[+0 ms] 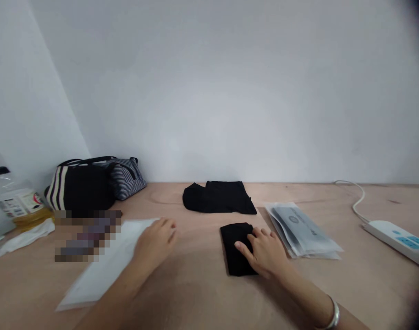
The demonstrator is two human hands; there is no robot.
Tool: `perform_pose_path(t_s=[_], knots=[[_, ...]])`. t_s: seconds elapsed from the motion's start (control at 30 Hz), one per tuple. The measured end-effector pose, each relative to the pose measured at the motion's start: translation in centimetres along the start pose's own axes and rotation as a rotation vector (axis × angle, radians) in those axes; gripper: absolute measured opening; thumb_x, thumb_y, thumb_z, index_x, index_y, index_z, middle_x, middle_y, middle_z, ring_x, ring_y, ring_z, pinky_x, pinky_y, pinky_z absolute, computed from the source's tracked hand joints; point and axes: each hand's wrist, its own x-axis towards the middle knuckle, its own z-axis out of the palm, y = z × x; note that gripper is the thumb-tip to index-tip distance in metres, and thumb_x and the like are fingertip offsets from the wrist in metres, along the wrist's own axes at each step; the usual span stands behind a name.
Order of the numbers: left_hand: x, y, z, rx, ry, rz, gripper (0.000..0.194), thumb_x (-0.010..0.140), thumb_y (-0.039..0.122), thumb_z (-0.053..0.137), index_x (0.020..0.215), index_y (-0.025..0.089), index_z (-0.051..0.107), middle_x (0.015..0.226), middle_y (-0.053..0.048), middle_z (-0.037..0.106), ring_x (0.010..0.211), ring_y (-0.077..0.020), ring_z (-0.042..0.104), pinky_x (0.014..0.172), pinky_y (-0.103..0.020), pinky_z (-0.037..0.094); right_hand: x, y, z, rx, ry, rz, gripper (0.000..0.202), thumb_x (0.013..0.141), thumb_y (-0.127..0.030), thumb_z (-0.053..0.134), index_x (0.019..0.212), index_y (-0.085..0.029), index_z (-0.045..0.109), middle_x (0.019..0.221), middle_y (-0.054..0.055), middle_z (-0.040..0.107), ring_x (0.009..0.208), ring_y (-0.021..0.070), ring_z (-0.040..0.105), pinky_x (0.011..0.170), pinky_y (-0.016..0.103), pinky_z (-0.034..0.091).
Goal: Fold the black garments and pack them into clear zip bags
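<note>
Over the right edge of a stack of clear frosted plastic bags, my left hand hangs with its fingers loosely bent and slightly apart. It is a little blurred, its thumb is hidden, and nothing shows in it. My right hand, fingers spread, lies on a black cloth item folded into a small rectangle. Behind it a second black cloth piece lies flat, with a rounded part at its left. Right of my right hand are frosted bags with dark contents and printed marks.
A black bag with white stripes and a striped pouch stand at the back left. Beside them are a bottle of yellow liquid and a white tissue. A white power strip lies at the right.
</note>
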Motion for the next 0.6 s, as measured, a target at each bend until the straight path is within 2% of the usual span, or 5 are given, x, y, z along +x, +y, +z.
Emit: perform_pose_path(t_s=[0.13,0.23,0.33,0.47,0.6], knots=[[-0.9,-4.0,-1.0,0.141,-0.195,-0.148,0.031,0.081,0.043,0.037,0.071,0.019,0.053,0.079,-0.007,0.057,0.081,-0.0259,0.055,0.064,-0.035,0.039,0.0,1.0,-0.8,0.092,0.059,-0.197,0.056,0.082,-0.058,0.029,0.109,-0.018,0.056,0.113,0.013,0.053,0.105,0.0282,0.045,0.089,0.045,0.03],[-1.4,-5.2,0.1,0.138,-0.287,-0.17,0.031,0.084,0.037,0.031,0.069,0.019,0.052,0.078,-0.006,0.058,0.076,-0.0228,0.056,0.059,-0.031,0.038,-0.3,1.4,-0.1,0.186,-0.096,-0.345,0.072,0.075,-0.066,0.036,0.131,-0.021,0.035,0.134,0.012,0.036,0.122,0.029,0.029,0.099,0.048,0.019],[-1.3,-5.4,0.3,0.159,-0.272,-0.168,0.029,0.085,0.028,0.03,0.068,0.018,0.051,0.079,-0.007,0.058,0.076,-0.0216,0.057,0.06,-0.03,0.037,-0.6,1.5,1.3,0.224,-0.238,-0.34,0.087,0.07,-0.069,0.039,0.138,-0.02,0.015,0.141,0.012,0.02,0.129,0.0309,0.014,0.101,0.052,0.012],[-0.1,-4.3,-2.5,0.201,-0.195,-0.133,0.026,0.082,0.024,0.033,0.066,0.017,0.051,0.079,-0.009,0.056,0.083,-0.024,0.053,0.068,-0.033,0.037,-0.6,0.8,2.2,0.234,-0.238,-0.263,0.078,0.076,-0.059,0.04,0.138,-0.022,0.01,0.142,0.011,0.016,0.129,0.0318,0.012,0.1,0.055,0.011],[1.6,0.1,-5.2,0.165,-0.122,-0.025,0.023,0.081,0.026,0.035,0.066,0.018,0.052,0.077,-0.005,0.055,0.079,-0.0213,0.052,0.07,-0.032,0.035,-0.4,-0.2,2.2,0.19,-0.139,-0.248,0.074,0.076,-0.052,0.044,0.138,-0.022,0.015,0.139,0.012,0.027,0.124,0.0336,0.025,0.1,0.056,0.003]])
